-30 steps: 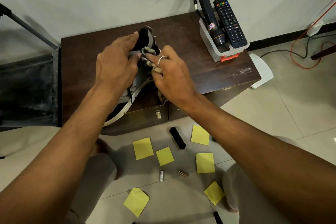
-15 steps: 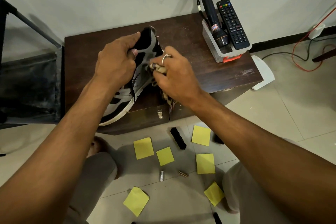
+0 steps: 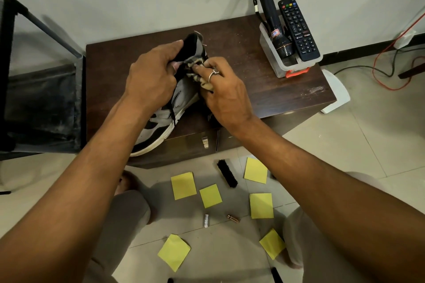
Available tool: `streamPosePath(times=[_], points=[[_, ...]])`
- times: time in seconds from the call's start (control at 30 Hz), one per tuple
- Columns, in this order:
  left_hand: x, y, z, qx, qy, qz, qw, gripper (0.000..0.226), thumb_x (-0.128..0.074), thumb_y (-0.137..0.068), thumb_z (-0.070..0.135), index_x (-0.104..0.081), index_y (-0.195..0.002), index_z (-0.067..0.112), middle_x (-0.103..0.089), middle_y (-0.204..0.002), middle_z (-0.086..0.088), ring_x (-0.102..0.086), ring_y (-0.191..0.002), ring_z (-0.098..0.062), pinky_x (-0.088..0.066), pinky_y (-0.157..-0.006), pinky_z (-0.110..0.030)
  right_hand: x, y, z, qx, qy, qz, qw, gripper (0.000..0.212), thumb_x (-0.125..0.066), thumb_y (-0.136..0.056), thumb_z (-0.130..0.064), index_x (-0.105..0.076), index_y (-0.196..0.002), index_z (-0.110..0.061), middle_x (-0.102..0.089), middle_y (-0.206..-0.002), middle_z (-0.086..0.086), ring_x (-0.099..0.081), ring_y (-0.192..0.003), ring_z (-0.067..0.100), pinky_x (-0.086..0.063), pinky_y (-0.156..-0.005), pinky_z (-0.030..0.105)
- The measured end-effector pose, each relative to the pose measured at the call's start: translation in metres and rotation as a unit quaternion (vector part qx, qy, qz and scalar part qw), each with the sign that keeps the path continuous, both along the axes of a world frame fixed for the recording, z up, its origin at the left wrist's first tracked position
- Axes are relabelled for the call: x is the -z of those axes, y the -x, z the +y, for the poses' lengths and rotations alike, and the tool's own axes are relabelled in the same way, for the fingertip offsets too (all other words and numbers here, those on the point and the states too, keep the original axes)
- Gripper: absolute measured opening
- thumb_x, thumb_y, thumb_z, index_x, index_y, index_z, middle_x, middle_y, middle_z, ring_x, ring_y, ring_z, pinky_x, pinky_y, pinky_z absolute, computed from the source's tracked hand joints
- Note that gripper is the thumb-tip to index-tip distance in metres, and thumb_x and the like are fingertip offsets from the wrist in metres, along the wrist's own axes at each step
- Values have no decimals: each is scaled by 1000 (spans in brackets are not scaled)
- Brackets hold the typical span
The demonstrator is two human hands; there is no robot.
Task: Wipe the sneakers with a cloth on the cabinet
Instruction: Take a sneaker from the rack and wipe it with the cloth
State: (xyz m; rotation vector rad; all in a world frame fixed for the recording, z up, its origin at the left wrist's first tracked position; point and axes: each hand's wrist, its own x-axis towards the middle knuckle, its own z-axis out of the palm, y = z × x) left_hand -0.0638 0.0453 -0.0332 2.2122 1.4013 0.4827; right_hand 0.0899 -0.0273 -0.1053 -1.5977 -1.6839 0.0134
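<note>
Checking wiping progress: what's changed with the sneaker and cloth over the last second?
The right hand slid the cloth down the sneaker, then back up to its collar. The left hand tilted the sneaker, showing more of its side. Both hands kept their grip; the toe stayed past the front edge of the cabinet.

Sneaker (image 3: 177, 103) apparently on cabinet (image 3: 264, 89); tray (image 3: 276, 65) right.

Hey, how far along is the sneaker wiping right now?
Done: nothing visibly finished. In hand: left hand grips the sneaker over the cabinet, right hand presses the cloth near its collar. Left: probably the toe end, away from the cloth; no second sneaker shows.
</note>
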Motion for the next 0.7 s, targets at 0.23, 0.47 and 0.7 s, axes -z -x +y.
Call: streamPosePath(times=[0.23, 0.47, 0.7], points=[[0, 0, -1, -3, 8, -8, 1000, 51, -53, -103, 11, -48, -151, 28, -52, -152, 6, -45, -142, -16, -32, -122, -37, -10, -8, -4, 31, 159, 113, 980, 25, -74, -82, -12, -77, -107, -15, -64, -104, -3, -63, -87, 10, -53, -75, 22], [0, 1, 0, 2, 7, -15, 1000, 51, -54, -102, 10, -51, -149, 33, -54, -150, 9, -48, -140, -16, -36, -120, -40, -27, -2, 6, 62, 20, 280, 958, 39, -74, -86, -8, -71, -124, -13, -62, -113, 0, -63, -101, 8, -56, -89, 25], [2, 5, 3, 14, 21, -28, 999, 50, -54, -102, 10, -55, -146, 33, -56, -148, 11, -49, -139, -13, -37, -120, -42, -18, -9, 2, 57, 130, 244, 959, 33, -72, -87, -9, -73, -120, -13, -61, -105, -2, -62, -86, 5, -53, -74, 16]])
